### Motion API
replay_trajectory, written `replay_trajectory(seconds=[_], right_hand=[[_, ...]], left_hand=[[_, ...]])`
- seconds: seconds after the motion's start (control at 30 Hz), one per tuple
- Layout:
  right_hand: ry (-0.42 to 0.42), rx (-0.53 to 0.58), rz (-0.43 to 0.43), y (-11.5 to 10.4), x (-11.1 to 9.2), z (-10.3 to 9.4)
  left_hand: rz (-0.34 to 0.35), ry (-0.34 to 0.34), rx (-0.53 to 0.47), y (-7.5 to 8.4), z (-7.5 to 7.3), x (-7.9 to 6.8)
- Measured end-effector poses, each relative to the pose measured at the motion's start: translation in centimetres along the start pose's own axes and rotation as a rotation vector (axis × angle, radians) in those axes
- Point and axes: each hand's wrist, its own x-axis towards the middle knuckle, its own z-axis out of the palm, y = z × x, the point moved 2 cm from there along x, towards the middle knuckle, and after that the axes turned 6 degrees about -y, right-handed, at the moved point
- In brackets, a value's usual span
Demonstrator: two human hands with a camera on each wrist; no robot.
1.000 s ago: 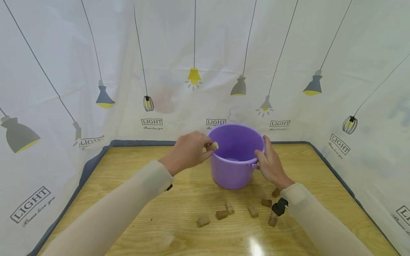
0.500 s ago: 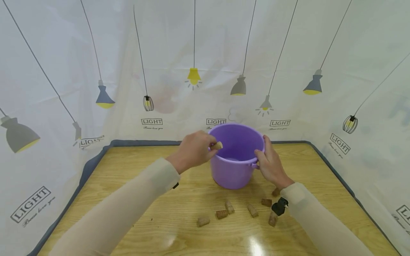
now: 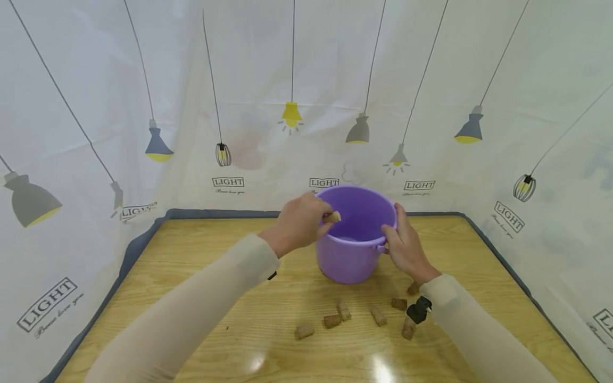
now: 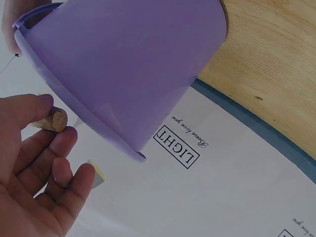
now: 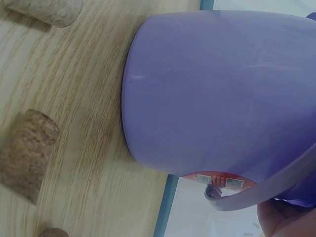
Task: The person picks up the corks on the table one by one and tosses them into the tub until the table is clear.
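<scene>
A purple bucket [image 3: 347, 263] stands upright on the wooden table. My left hand [image 3: 303, 223] pinches a cork [image 4: 58, 120] between thumb and fingers, at the left side of the bucket's rim. In the left wrist view that cork shows its round end, close beside the rim. My right hand [image 3: 407, 244] grips the bucket's rim on the right, thumb on the near side. The bucket's handle [image 5: 276, 185] hangs down in the right wrist view, beside a red label [image 5: 224, 180].
Several corks lie on the table [image 3: 215, 298] in front of the bucket, among them a pale cork [image 3: 304, 331] and a darker cork [image 3: 332, 321]. One cork [image 3: 408, 328] lies beneath the right wrist. A lamp-print sheet [image 3: 249, 106] surrounds the table's back and sides.
My left hand has moved to the right with the cork, from outside the bucket's rim to over its left edge. The right hand and the bucket have stayed in place.
</scene>
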Motion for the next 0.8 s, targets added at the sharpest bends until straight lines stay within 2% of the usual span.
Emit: replay_trajectory(seconds=[0.27, 0.53, 0.7, 0.8], right_hand=[[0.005, 0.000, -0.005, 0.1, 0.0, 0.0], [0.016, -0.008, -0.011, 0.3, 0.0, 0.0], [0.016, -0.017, -0.010, 0.3, 0.1, 0.0], [0.014, -0.016, -0.010, 0.3, 0.1, 0.0]], left_hand=[[-0.014, -0.034, -0.022, 0.4, 0.7, 0.7], [-0.019, -0.058, 0.016, 0.7, 1.0, 1.4], [-0.047, -0.105, 0.017, 0.7, 1.1, 1.5], [-0.052, -0.111, 0.030, 0.7, 1.0, 1.4]])
